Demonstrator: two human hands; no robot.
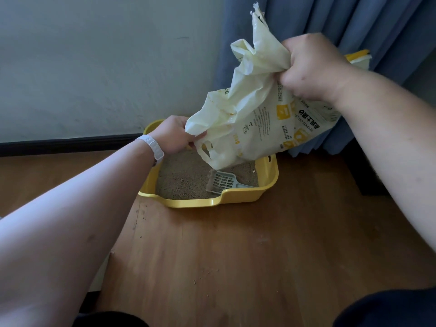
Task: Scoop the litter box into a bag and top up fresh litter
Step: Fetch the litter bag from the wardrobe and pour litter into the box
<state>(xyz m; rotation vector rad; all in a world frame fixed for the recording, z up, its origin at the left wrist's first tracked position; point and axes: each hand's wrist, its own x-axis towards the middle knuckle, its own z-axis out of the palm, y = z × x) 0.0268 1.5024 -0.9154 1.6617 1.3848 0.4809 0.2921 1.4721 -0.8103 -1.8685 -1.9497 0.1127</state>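
A cream litter bag [257,114] with yellow print hangs tilted over a yellow litter box [238,198] on the wooden floor. My right hand [313,67] grips the bag's bunched upper part. My left hand [175,135], white band on the wrist, holds the bag's lower open end just above the box's far left corner. The box holds brown litter [184,178]. A grey slotted scoop [221,181] lies in the litter near the front rim, its handle pointing right. No litter is visibly falling from the bag's mouth.
A blue curtain [354,24] hangs behind the box on the right, a grey wall [94,67] with a dark skirting board on the left. Scattered litter grains [141,215] lie on the wooden floor in front of the box. My dark-clothed knees fill the bottom corners.
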